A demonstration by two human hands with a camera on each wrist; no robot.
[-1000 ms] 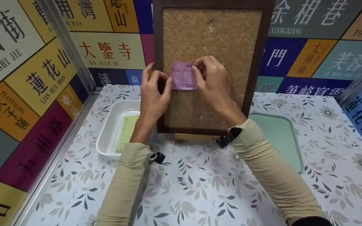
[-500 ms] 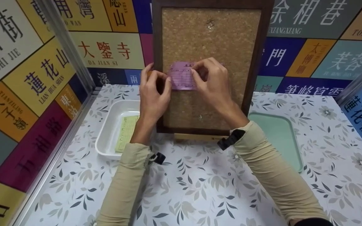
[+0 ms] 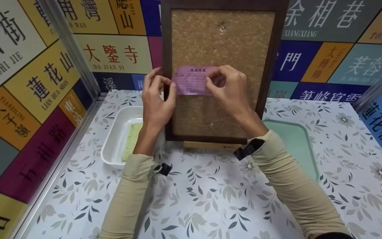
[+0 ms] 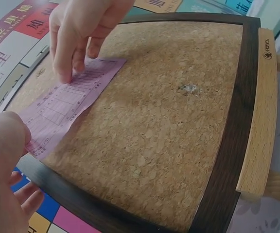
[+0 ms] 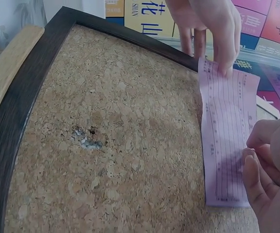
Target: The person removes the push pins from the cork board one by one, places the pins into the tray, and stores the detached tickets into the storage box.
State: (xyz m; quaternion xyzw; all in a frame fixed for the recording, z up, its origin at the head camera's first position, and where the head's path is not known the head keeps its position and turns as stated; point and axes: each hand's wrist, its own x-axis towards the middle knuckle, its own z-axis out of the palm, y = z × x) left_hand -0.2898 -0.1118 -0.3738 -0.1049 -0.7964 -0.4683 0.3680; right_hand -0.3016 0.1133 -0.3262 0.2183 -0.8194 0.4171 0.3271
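A pink receipt slip (image 3: pixel 192 83) with printed lines lies across the framed corkboard (image 3: pixel 224 109), near its left side. My left hand (image 3: pixel 158 103) pinches the slip's left edge between thumb and index finger, right by the dark frame; its other fingers reach round behind the frame. At the slip's upper edge, the thumb and index finger of my right hand (image 3: pixel 229 88) pinch together. In the left wrist view the right fingertips (image 4: pixel 64 77) meet the slip (image 4: pixel 62 107) near its heading. My right hand covers part of the slip's right side in the head view.
Left of the board, a white tray (image 3: pixel 109 146) holds green-yellow slips (image 3: pixel 131 141). A green tray (image 3: pixel 305 146) lies on the right. A wooden ledge (image 3: pixel 211 146) supports the board. Pale shiny patches (image 3: pixel 222 26) mark the cork. Walls with coloured signs enclose the table.
My left hand has shifted a little left with the slip's left edge. My right hand has moved slightly right and down, and more of the slip now shows flat between them.
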